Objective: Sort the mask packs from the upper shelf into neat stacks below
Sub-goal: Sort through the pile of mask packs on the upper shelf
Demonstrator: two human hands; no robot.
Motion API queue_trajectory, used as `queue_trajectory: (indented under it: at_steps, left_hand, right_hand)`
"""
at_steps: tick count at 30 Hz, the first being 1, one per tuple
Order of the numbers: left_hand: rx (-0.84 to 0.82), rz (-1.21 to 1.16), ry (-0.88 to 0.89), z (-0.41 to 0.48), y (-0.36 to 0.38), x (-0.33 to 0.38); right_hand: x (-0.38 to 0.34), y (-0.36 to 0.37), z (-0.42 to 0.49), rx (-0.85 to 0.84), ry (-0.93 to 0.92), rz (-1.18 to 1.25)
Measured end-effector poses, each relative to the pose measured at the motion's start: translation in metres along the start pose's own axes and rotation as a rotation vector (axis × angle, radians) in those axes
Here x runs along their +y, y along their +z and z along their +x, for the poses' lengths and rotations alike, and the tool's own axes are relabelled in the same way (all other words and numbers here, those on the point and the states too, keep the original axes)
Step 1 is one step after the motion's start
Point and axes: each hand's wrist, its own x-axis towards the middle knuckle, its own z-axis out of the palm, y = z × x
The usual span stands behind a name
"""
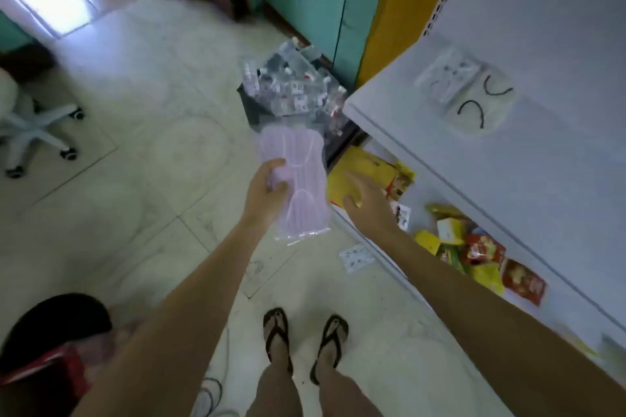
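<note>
The left hand [267, 186] curls its fingers round a see-through plastic pack of pale purple masks [299, 179] and holds it up over the floor, beside the white metal shelf [423, 122]. The right hand [367, 200] is wide, with fingers straight, over a flat yellow bag [355, 162] on the lower shelf. Two white mask packs [450, 78] lie on the upper shelf.

Left hand [267, 188] grips lilac mask pack [298, 179]; right hand [367, 201] reaches, fingers spread

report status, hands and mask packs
Left hand grips the lilac mask pack. Right hand open near the lower shelf. Clear pack and white pack lie on the upper shelf. Snack packets crowd below.
</note>
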Motion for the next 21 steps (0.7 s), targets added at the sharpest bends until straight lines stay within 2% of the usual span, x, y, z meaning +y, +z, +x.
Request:
queue_trajectory:
  at_steps: [5, 12, 17, 21]
  left_hand:
    - [-0.098, 0.058, -0.194, 0.030, 0.024, -0.159]
    - [-0.221, 0.198, -0.303, 0.089, 0.100, -0.381]
    - [-0.270, 0.179, -0.278, 0.126, 0.171, -0.509]
    - [-0.293, 0.176, -0.281, 0.141, 0.214, -0.581]
  right_hand:
    - [0.127, 0.124, 0.008, -0.241, 0.324, -0.090]
    - [0.347, 0.280, 0.026, -0.381, 0.731, -0.214]
    - [0.481, 0.358, 0.055, -0.309, 0.821, -0.208]
    - [0.547, 0.403, 0.085, -0.033, 0.955, -0.039]
